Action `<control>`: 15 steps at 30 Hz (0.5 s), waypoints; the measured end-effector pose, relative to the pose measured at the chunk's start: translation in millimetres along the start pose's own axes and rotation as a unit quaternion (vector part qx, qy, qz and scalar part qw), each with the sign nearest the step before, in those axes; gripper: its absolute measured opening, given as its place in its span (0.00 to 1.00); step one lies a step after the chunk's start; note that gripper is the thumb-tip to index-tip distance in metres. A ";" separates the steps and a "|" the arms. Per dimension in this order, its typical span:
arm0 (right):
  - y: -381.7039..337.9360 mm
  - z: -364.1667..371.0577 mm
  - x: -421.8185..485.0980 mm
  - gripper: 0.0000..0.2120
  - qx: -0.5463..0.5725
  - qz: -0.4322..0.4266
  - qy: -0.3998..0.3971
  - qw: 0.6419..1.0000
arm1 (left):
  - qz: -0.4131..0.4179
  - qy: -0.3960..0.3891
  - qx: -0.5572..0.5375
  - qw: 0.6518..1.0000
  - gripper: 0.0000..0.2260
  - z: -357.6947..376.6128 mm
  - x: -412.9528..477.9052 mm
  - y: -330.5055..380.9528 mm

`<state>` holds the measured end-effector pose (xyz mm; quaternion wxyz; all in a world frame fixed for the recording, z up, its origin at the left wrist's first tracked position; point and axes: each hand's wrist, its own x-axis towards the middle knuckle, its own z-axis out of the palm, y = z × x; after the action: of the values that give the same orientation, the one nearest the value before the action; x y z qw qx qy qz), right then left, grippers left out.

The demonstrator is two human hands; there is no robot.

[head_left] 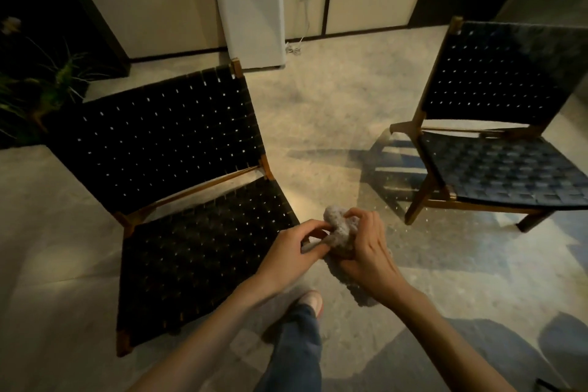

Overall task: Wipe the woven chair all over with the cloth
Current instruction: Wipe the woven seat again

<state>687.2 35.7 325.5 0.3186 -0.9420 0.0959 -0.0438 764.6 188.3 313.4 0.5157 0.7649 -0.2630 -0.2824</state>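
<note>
Both hands, the left hand [291, 247] and the right hand [366, 248], grasp the bunched cloth [339, 231] above the floor, just beside the woven chair [178, 175]. It seems the cloth is being prepared; next it must go onto the seat.

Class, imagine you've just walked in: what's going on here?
A person stands by the nearer woven chair, bunching a grey cloth in both hands: the left hand pinches one edge, the right hand curls round the rest. The cloth is near the seat's corner and does not seem to touch it. A second woven chair stands to the right.
</note>
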 end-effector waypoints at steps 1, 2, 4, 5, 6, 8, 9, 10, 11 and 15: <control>7.0 -5.2 6.8 0.31 0.010 -0.001 0.006 1.000 | 0.006 0.000 0.010 1.000 0.13 0.0 13.1 2.0; 14.4 -10.4 14.3 0.32 0.022 0.001 0.006 1.000 | 0.012 -0.002 0.022 1.000 0.13 -0.2 26.6 3.3; 31.7 -22.0 32.8 0.34 0.051 0.000 -0.009 0.999 | 0.019 -0.010 0.047 0.999 0.13 -0.5 56.5 4.4; 42.1 -28.2 43.5 0.35 0.067 -0.004 -0.018 0.998 | 0.023 -0.017 0.055 0.998 0.13 -0.9 73.3 4.5; 52.0 -34.6 54.0 0.36 0.079 -0.004 -0.028 0.996 | 0.027 -0.026 0.062 0.997 0.13 -0.9 90.0 5.0; 71.1 -49.6 76.5 0.36 0.079 0.013 -0.041 0.996 | 0.037 -0.050 0.079 0.995 0.14 -1.1 126.0 10.4; 81.1 -58.4 87.8 0.35 0.069 0.029 -0.045 0.996 | 0.043 -0.062 0.088 0.993 0.14 -0.7 145.9 14.7; 92.0 -67.9 97.9 0.33 0.050 0.049 -0.049 0.996 | 0.049 -0.075 0.096 0.991 0.14 0.7 166.1 20.3; 103.8 -78.2 106.9 0.29 0.024 0.067 -0.051 0.996 | 0.056 -0.086 0.105 0.989 0.14 3.8 185.6 27.5; 153.9 -117.9 133.8 0.24 -0.030 0.096 0.011 0.995 | 0.092 -0.122 0.142 0.978 0.11 25.8 261.7 63.2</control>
<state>777.5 -181.8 328.2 0.2919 -0.9371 0.1904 -0.0204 923.2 -30.5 322.6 0.3899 0.7626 -0.4307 -0.2845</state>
